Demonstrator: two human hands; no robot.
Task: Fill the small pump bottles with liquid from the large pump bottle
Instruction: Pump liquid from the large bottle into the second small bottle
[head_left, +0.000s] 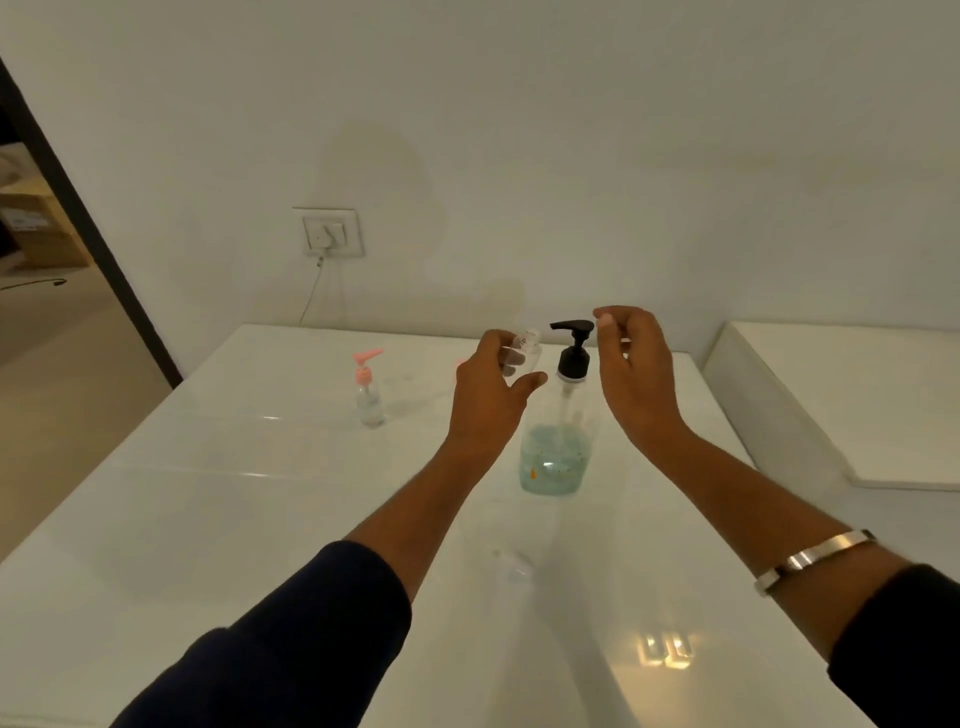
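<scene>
Our left hand (491, 387) grips a small clear uncapped bottle (523, 355) beside the large black-pumped bottle (558, 441); our right hand (631, 374) hovers loosely curled, empty; white tabletop (260, 519) lies bare nearer us.

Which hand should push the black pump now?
Probably the right hand: it hovers free beside the black pump, while the left hand holds the open small bottle near the nozzle.

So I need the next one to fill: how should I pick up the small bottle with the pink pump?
Grip the small pink-pump bottle round its clear body, coming from the side. It stands upright, and its nozzle juts out above.
</scene>
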